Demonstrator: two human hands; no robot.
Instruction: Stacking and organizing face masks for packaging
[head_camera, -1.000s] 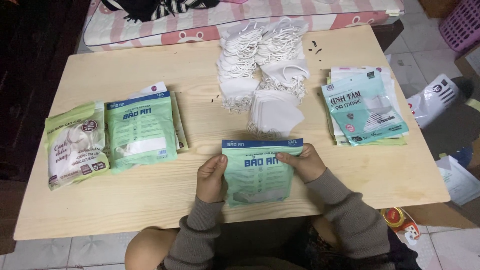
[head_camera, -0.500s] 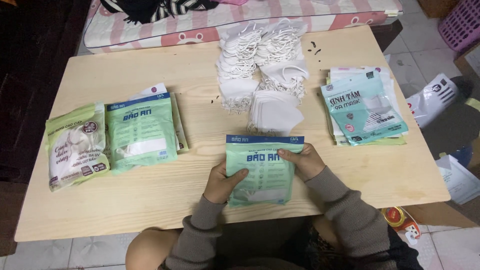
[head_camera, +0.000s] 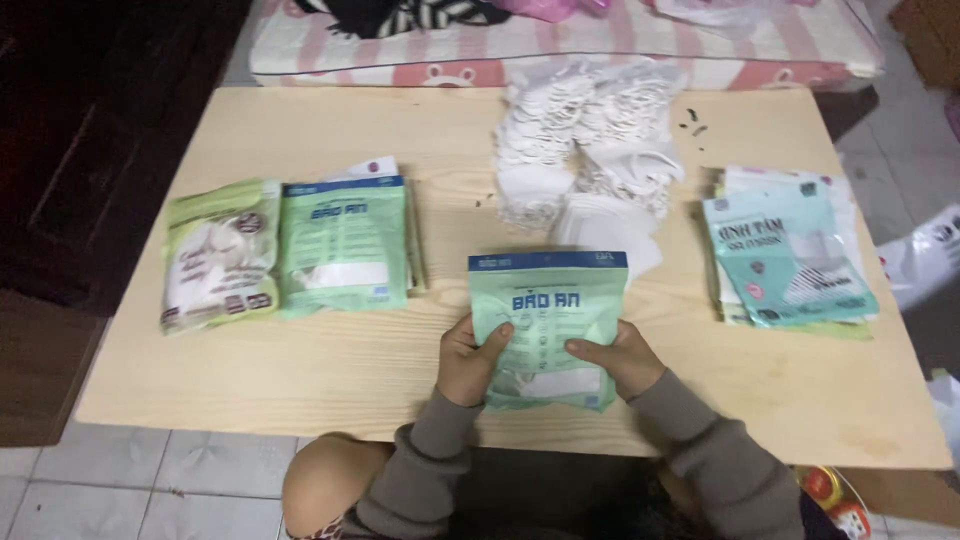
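1. Since the earlier frames, the green mask packet (head_camera: 548, 330) has been tipped up a little and drawn closer to the body, and its blue top strip is now seen level.
2. The packet is held over the near edge of the wooden table (head_camera: 400, 370), right in front of the person.
3. The left hand (head_camera: 468, 358) is curled around the packet's left edge. Its thumb is pressed flat on the front, and the other fingers are hidden behind.
4. The right hand (head_camera: 622, 355) is closed on the packet's right edge. Its thumb is laid across the front, pointing left.
5. Both wrists are bent inward, and both arms are covered by grey-brown sleeves (head_camera: 700, 450).
6. A pile of white face masks (head_camera: 585, 130) is heaped at the far middle of the table, just behind the packet.
7. Two filled packets are laid side by side at the left: a pale green packet (head_camera: 220, 255) and a green packet with a blue strip (head_camera: 343, 243).
8. A stack of teal mask packets (head_camera: 790, 255) is set at the right.
9. A pink striped mattress (head_camera: 560, 45) is seen beyond the table.
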